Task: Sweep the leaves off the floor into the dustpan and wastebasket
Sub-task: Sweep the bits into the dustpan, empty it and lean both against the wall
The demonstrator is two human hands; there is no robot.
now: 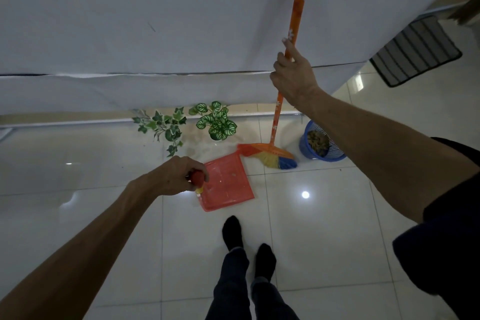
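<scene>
Head view: no readable writing; our right hand (293,75) grips the broom (285,65), left hand (179,176) closed on the dustpan (228,184) handle, leaves (215,121) beside the basket (320,144).

Broom (291,41) handle top cut off by upper edge, dustpan (228,184) handle mostly hidden under left hand (179,176), wastebasket (320,144) contents too small to identify (brownish bits), doormat (415,50) blurred.

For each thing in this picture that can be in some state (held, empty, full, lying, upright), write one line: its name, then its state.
Broom: upright, bristles on the floor, held by the right hand.
Dustpan: flat on the floor, nearly empty, handle held by the left hand.
Wastebasket: upright, holding leaf litter.
Leaf sprigs: lying on the floor, unswept.
Mat: lying flat.
</scene>
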